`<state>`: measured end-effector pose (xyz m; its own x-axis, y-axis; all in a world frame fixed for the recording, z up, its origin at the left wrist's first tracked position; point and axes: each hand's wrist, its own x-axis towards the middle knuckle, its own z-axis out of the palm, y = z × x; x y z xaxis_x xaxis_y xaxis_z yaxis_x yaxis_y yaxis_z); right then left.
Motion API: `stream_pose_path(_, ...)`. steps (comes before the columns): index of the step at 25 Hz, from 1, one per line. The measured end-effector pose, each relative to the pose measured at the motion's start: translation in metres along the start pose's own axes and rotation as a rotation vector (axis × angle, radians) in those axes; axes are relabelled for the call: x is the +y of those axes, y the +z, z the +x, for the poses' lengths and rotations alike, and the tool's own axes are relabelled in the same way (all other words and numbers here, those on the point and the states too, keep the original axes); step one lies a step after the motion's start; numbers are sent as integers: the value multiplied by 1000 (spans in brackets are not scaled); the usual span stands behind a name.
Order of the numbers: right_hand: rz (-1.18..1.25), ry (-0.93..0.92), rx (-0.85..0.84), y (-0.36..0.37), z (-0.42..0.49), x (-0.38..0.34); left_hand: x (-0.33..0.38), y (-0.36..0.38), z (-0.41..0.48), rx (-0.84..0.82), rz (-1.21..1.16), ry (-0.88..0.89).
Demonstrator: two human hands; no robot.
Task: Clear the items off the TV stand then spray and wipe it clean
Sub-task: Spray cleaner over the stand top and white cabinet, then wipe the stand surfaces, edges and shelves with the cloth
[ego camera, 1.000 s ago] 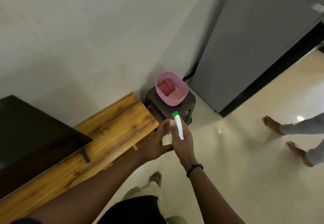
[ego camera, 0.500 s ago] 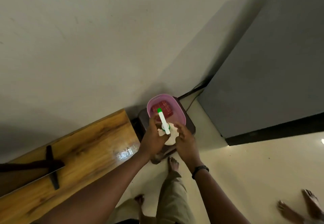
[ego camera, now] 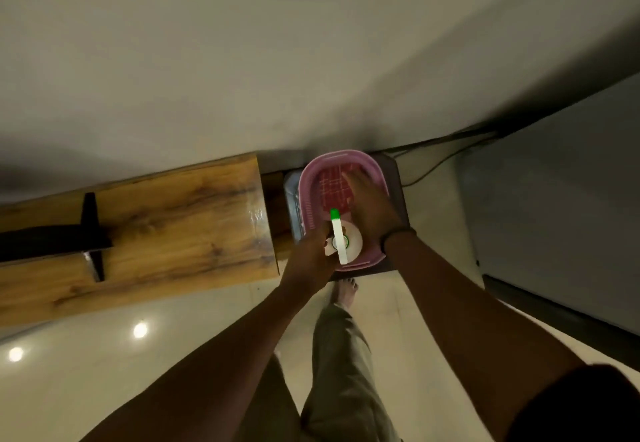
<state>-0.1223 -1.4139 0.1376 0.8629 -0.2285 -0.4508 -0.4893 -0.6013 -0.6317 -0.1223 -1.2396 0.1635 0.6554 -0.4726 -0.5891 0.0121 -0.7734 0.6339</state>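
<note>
My left hand (ego camera: 313,254) grips a white spray bottle (ego camera: 341,240) with a green nozzle tip, held over the near end of a pink basket (ego camera: 375,171). My right hand (ego camera: 370,204) reaches into that basket with fingers spread, lying over a red checked cloth (ego camera: 332,185); I cannot tell whether it touches the cloth. The wooden TV stand (ego camera: 173,220) runs to the left, its right end bare with a wet sheen near the edge. The TV's black foot (ego camera: 91,233) stands on the stand's left part.
The basket rests on a dark stool (ego camera: 398,178) between the stand and a grey fridge (ego camera: 561,206). A cable (ego camera: 436,164) runs along the floor by the wall. My foot (ego camera: 344,291) stands just before the stool on glossy tiles.
I have stepped closer to the stool. My right hand let go of the bottle and moved into the basket over the cloth. My left hand now holds the bottle alone.
</note>
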Motion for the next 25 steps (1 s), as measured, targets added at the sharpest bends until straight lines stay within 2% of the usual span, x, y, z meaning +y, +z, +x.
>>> stream_pose_path(2,-237,-42,-72,8,36,12,-10,8,7,-22,21,-13)
stream_pose_path(8,-504,47,-20,37,68,20,-22,12,13,-81,-83,-49)
stream_pose_path(11,-620,33,-68,28,65,17,-26,3,8,-115,-45,-29)
stream_pose_path(13,-604,26,-33,16,58,10,-32,-6,2,-84,-41,1)
stream_pose_path(16,-468,33,122,-8,38,-19,-47,-24,-11,15,-97,68)
stream_pose_path(19,-289,-12,324,-30,11,-62,-84,-47,-27,89,-151,40)
stream_pose_path(22,299,-38,394,-19,-27,-130,-156,-80,-49,115,-61,45)
stream_pose_path(25,715,35,298,16,-45,-175,-224,-110,-60,103,85,21)
